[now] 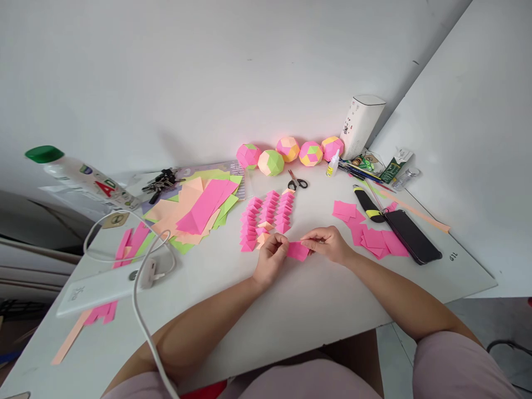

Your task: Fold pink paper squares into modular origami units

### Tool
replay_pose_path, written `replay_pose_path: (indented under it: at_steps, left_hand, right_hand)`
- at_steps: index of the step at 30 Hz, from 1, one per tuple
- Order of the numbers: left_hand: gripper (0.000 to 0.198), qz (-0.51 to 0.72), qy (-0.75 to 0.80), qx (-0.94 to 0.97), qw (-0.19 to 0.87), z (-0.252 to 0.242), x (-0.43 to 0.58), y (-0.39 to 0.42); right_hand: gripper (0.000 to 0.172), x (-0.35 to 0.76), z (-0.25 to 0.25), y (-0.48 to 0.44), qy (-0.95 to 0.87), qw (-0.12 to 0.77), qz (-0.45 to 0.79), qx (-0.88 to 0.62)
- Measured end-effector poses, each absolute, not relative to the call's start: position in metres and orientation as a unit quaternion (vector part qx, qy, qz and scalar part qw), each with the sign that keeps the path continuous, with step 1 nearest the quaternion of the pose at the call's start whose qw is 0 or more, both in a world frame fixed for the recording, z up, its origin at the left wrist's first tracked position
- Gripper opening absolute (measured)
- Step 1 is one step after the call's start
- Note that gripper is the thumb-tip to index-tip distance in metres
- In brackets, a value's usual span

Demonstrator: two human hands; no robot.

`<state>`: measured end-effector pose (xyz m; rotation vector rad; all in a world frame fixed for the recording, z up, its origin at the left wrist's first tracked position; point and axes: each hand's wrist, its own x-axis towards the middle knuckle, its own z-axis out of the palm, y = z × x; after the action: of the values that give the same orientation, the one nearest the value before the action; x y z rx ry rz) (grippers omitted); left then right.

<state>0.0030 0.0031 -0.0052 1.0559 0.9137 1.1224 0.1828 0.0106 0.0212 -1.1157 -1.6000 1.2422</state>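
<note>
A pink paper piece point(297, 251) is stretched between my two hands, a little above the white table. My left hand point(272, 255) pinches its left end, and my right hand point(327, 244) pinches its upper right corner. Just beyond them stand rows of folded paper units point(269, 209), mostly pink with a few peach ones. Loose pink squares point(372, 238) lie to the right of my right hand. Behind the rows lies a pair of scissors point(297, 182) with black handles.
Several faceted paper balls point(287, 148) line the wall beside a small glue bottle point(333, 164). Coloured sheets point(203, 208) are piled at left, near a power bank point(106, 288), its white cable point(135, 293) and a tall bottle point(85, 180). A cutter point(368, 204) and black phone point(413, 235) lie at right.
</note>
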Motion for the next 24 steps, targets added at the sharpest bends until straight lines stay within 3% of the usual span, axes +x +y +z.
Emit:
replay_pose_path:
  at_steps: [7, 15, 24]
  left_hand:
    - [0.02, 0.42, 0.38, 0.552, 0.611, -0.0001, 0.0043, 0.0018]
    - [0.013, 0.422, 0.392, 0.593, 0.563, 0.0013, 0.0037, 0.0004]
    - [0.013, 0.456, 0.393, 0.548, 0.58, -0.0079, 0.0016, 0.0047]
  right_hand:
    - [0.014, 0.1793, 0.0241, 0.0076, -0.653, 0.374, 0.501, -0.428]
    - [0.006, 0.1771, 0.0245, 0.0036, -0.664, 0.332, 0.491, -0.456]
    - [0.003, 0.1816, 0.0214, 0.0094, -0.623, 0.375, 0.524, -0.444]
